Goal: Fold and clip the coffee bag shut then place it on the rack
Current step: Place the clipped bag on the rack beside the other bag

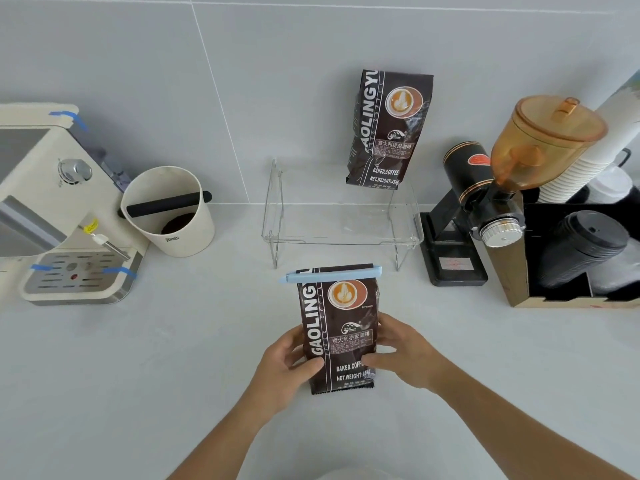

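Coffee bag (341, 332): dark brown, held upright over the near middle of the countertop (138, 358), in front of the rack; whether its bottom edge touches the surface cannot be told.
Clip (332, 274): pale blue bar clamped across the folded top of the bag, sticking out at both sides.
Left hand (289, 358): fingers wrapped around the bag's left edge, thumb pressed on the front near the bottom.
Right hand (403, 351): fingers curled around the bag's right edge, thumb on the front.
Rack (341, 216): clear shelf on wire legs, at the back edge of the countertop by the wall.
Second bag (389, 128): same kind, standing on the rack's back right part, leaning against the wall.
Left side: cream espresso machine (59, 209) with a cream tub (169, 211) beside it.
Right side: black grinder (485, 202) with an amber hopper; a box of cups and lids (581, 251) at the right edge.
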A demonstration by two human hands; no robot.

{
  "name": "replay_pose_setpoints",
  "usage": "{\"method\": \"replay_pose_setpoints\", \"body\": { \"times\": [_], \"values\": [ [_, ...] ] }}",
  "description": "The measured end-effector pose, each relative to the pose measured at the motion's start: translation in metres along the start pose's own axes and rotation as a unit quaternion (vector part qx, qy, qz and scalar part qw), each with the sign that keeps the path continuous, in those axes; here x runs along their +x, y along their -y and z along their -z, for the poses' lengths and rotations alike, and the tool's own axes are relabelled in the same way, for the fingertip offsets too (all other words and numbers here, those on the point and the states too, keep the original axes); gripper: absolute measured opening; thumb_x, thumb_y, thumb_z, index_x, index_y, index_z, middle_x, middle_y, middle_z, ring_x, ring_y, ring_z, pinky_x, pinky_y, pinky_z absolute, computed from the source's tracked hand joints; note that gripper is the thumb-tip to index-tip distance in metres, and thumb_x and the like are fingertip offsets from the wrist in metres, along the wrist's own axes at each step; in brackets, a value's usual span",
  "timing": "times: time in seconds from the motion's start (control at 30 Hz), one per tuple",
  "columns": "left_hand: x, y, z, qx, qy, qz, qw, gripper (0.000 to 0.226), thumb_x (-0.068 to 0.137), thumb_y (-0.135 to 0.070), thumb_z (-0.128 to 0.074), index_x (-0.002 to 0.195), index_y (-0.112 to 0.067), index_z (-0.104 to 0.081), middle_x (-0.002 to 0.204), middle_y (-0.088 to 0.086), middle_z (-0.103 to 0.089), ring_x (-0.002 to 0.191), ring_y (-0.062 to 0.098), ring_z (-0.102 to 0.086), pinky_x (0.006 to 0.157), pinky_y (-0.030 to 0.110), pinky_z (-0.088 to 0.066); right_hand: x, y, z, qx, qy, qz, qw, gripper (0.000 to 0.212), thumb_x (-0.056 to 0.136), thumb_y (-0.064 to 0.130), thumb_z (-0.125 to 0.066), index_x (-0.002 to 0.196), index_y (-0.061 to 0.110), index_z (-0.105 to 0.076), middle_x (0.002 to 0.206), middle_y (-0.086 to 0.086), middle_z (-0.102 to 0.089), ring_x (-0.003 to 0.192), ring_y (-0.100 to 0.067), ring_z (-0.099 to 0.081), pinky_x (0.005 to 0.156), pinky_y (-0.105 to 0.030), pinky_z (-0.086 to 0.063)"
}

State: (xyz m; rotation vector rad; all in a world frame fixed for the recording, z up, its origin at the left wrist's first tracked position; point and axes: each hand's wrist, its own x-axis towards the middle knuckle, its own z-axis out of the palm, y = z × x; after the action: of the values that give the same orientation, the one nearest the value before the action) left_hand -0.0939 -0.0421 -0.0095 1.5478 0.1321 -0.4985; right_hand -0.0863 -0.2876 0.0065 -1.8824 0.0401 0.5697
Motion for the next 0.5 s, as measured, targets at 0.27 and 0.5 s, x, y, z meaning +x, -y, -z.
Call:
{"method": "replay_pose_setpoints", "body": {
  "times": [0.27,0.5],
  "values": [
    [-0.005,-0.025,0.005,-0.045,-0.030,-0.038,0.998,0.046,0.077,0.000,-0.071,0.118,-0.019,-0.063,0.113,-0.004,-0.073,0.102,0.017,-0.069,0.083,0.024,-0.055,-0.006,0.040,0.004,0.025,-0.033,0.036,0.998,0.066,0.081,0.011,-0.072,0.135,0.039,-0.045,0.113,0.005,-0.071,0.109,-0.014,-0.063,0.087,-0.029,-0.051],
    [-0.010,-0.078,0.006,-0.055,-0.064,-0.126,0.988,0.042,0.074,-0.006,-0.069,0.105,-0.034,-0.070,0.105,-0.009,-0.076,0.096,0.011,-0.071,0.078,0.020,-0.055,-0.009,0.089,0.007,0.036,-0.068,0.081,0.994,0.061,0.085,0.015,-0.069,0.130,0.047,-0.045,0.109,0.006,-0.073,0.110,-0.010,-0.062,0.088,-0.037,-0.054]
  ]
}}
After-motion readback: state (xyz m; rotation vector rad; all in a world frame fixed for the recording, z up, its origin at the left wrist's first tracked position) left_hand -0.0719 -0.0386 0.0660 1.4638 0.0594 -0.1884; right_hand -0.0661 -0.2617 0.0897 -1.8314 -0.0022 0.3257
